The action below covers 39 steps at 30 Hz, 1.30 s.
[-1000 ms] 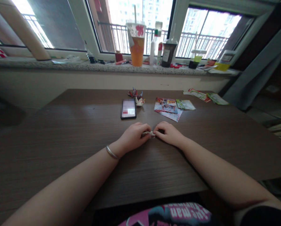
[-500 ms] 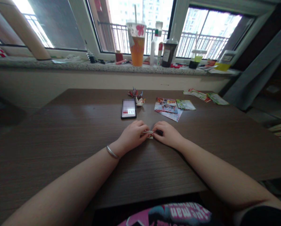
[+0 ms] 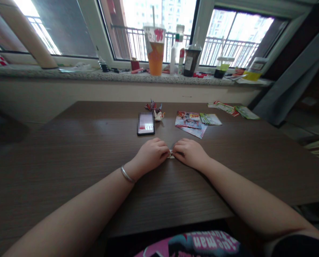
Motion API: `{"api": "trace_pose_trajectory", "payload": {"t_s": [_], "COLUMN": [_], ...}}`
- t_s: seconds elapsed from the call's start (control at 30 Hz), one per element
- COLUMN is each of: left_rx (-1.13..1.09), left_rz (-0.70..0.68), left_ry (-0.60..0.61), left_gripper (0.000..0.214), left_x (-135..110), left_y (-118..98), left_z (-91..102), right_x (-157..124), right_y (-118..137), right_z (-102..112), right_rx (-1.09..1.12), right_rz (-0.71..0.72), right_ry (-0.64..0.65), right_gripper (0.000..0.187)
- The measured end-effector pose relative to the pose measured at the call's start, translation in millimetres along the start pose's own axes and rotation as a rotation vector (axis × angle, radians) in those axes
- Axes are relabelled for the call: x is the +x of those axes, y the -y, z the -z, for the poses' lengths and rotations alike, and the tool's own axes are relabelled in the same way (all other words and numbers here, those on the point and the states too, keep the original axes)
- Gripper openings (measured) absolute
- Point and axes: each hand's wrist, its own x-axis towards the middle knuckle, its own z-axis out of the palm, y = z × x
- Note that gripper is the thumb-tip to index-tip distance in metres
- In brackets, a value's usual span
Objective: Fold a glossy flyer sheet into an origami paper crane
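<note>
A small piece of folded pale paper lies at the middle of the brown table, mostly covered by fingers. My left hand pinches its left side, fingers bent and pressed together. From the other side my right hand grips the right end in the same way, with its fingertips close to the left ones. Just beyond my left hand is a phone with a lit screen. Behind it sit a white folded-paper figure and a reddish, spiky folded-paper figure.
Printed paper packets lie beyond my right hand, with more packets near the table's far right edge. On the stone windowsill stand a tall cup of orange drink, a dark drink cup and bottles.
My fingertips have shifted slightly over the paper, and the raised part between them now sits lower and shows less. Both forearms are almost where they were.
</note>
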Motion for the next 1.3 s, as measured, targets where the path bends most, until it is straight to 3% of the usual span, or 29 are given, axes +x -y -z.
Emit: {"api": "trace_pose_trajectory", "payload": {"t_s": [0.47, 0.8, 1.3], "left_rx": [0.105, 0.024, -0.421], "left_rz": [-0.035, 0.024, 0.285], "left_ry": [0.127, 0.075, -0.116], "left_gripper": [0.018, 0.014, 0.012], "left_x": [-2, -3, -4], "left_y": [-7, -7, 8], "left_z": [9.5, 7.1, -12.0], "right_x": [-4, -2, -3], "right_y": [6, 11, -4], "right_z": [10, 6, -3], "right_rx": [-0.138, -0.238, 0.239], "right_rz": [0.048, 0.057, -0.208], "right_ry": [0.103, 0.05, -0.069], "right_gripper": [0.018, 0.014, 0.011]}}
